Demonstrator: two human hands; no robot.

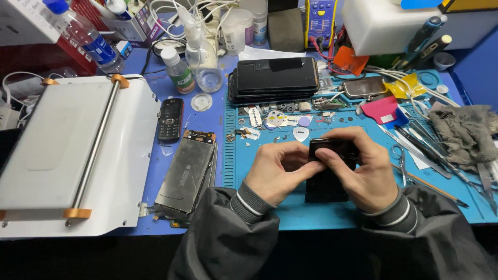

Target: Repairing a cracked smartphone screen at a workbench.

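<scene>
My left hand (277, 173) and my right hand (363, 171) meet over a blue work mat (311, 212). Both grip a small black phone part (332, 149) between fingers and thumbs, held just above the mat. Beneath it a flat black phone body (326, 189) lies on the mat, partly hidden by my hands. A white guitar-pick-shaped pry tool (301, 134) rests just beyond my fingers.
A white machine with a metal roller bar (78, 150) fills the left. An opened phone chassis (187, 173) and a black keypad phone (170, 119) lie beside it. A stack of black phones (274, 78), bottles (179, 70), tweezers and scissors (415, 150), and a grey rag (464, 132) surround the mat.
</scene>
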